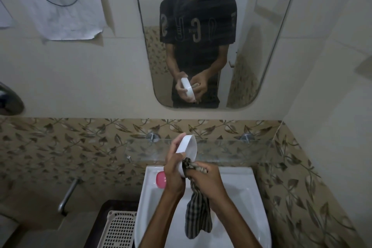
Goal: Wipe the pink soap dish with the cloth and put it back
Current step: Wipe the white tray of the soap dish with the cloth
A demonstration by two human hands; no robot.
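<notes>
White sink point(237, 197) at the bottom centre of the frame. Mirror point(261, 46) at the upper centre, above a glass shelf point(231, 149). Checked cloth point(198, 215) hanging over the sink, gripped at its top by the curled fingers of the right hand point(205, 179) and pressed against a white dish point(188, 151). Left hand point(174, 173) wrapped round that white dish, held tilted at centre frame. Pink dish point(160, 181) lying on the sink's back left corner, partly hidden behind the left hand.

Glossy white sink point(237, 185), checked cloth point(198, 215), smooth plastic dish point(188, 147)
</notes>
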